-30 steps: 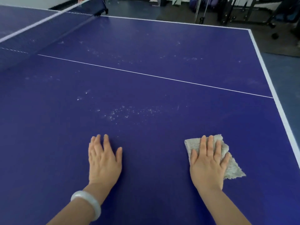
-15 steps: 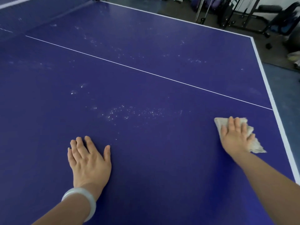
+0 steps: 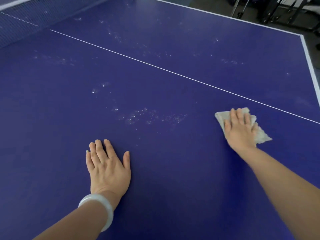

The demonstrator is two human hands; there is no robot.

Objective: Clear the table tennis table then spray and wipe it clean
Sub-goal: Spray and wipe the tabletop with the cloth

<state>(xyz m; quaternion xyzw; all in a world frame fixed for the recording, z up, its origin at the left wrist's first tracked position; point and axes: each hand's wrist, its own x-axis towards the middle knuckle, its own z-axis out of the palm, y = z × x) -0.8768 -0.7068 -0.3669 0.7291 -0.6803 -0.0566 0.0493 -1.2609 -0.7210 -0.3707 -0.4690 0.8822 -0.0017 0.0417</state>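
Right hand [image 3: 239, 129] flat, fingers straight, pressing cloth [image 3: 259, 135] at right of frame; spray droplets [image 3: 152, 116] lie left, nearer left hand [image 3: 108, 168], flat on table [image 3: 173, 187].

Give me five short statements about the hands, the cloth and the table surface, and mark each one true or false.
1. The right hand presses a cloth flat on the table. True.
2. The left hand grips a spray bottle. False: it rests flat on the table, holding nothing.
3. White droplets lie between the two hands and farther out. True.
4. The cloth lies beyond the white centre line. False: it lies on the near side of it.
5. A pale bangle sits on the right wrist. False: it is on the left wrist.
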